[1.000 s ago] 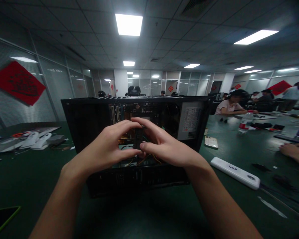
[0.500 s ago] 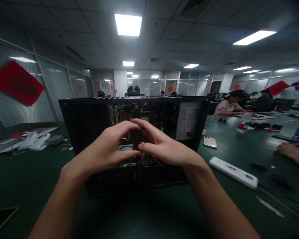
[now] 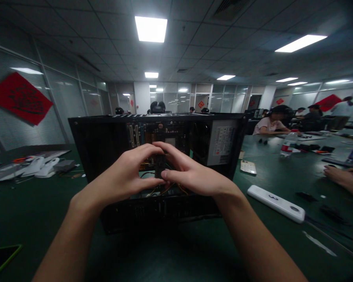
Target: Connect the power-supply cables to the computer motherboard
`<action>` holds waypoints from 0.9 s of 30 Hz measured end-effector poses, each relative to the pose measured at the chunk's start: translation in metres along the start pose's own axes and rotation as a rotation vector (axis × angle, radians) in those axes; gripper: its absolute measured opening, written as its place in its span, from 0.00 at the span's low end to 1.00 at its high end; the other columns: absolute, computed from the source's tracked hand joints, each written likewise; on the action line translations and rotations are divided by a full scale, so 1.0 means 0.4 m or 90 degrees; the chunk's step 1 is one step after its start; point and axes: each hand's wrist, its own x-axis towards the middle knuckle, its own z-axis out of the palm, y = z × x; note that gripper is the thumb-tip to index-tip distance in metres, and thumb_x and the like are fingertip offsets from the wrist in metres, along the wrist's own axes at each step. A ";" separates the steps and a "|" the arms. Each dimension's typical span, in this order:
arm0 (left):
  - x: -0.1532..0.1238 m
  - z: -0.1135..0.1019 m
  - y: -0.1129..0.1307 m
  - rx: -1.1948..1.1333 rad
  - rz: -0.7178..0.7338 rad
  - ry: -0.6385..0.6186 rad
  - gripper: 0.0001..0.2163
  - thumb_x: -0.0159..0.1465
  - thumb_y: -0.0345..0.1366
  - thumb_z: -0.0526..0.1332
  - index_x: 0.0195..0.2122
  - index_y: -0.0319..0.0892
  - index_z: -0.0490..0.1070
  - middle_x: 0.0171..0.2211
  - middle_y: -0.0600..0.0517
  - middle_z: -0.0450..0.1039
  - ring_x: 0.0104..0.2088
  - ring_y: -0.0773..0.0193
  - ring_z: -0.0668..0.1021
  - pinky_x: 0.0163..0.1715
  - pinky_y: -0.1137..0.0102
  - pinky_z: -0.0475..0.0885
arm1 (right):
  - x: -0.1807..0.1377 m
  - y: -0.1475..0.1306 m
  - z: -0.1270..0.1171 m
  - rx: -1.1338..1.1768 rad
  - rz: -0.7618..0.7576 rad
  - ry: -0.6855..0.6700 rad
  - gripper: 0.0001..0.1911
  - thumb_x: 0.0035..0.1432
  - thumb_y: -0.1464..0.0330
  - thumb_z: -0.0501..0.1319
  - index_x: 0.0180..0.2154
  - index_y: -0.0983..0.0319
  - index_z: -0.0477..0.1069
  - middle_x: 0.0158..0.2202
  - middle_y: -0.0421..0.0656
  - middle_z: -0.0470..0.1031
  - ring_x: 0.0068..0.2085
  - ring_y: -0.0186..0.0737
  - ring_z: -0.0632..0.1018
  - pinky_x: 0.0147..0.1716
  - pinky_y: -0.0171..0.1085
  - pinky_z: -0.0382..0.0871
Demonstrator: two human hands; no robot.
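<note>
Together, a small dark module [image 3: 160,166] is pinched upright between the fingertips of the left hand [image 3: 126,176] and right hand [image 3: 191,176], just above the open computer case [image 3: 106,145] on the green table [image 3: 32,211].

The open computer case [image 3: 106,145] walls off the middle; wires [image 3: 170,190] crowd its inside. Bare tabletop [image 3: 179,250] lies open in front, while a white power strip [image 3: 275,203] blocks the right side.

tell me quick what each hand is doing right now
Left hand: closed, pinching the small dark part over the open computer case.
Right hand: closed on the same part.
</note>
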 end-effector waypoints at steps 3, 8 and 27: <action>-0.001 0.000 -0.003 0.005 0.006 -0.004 0.25 0.60 0.45 0.67 0.57 0.44 0.67 0.55 0.47 0.72 0.54 0.55 0.75 0.55 0.64 0.71 | 0.003 0.004 0.002 -0.001 -0.001 0.005 0.39 0.60 0.72 0.60 0.69 0.60 0.47 0.71 0.45 0.49 0.71 0.41 0.52 0.69 0.41 0.46; -0.002 0.001 -0.008 0.026 0.009 0.003 0.24 0.61 0.43 0.67 0.56 0.43 0.67 0.55 0.48 0.72 0.54 0.57 0.75 0.54 0.65 0.71 | 0.005 0.011 0.004 0.003 -0.013 0.012 0.39 0.59 0.72 0.59 0.69 0.59 0.48 0.72 0.43 0.48 0.71 0.42 0.50 0.69 0.42 0.43; -0.001 0.005 -0.011 0.047 0.019 0.020 0.22 0.61 0.40 0.66 0.56 0.41 0.68 0.55 0.47 0.72 0.54 0.56 0.75 0.55 0.65 0.70 | 0.015 0.013 0.010 0.019 -0.036 0.031 0.37 0.60 0.68 0.64 0.67 0.59 0.52 0.69 0.45 0.56 0.69 0.43 0.56 0.68 0.42 0.48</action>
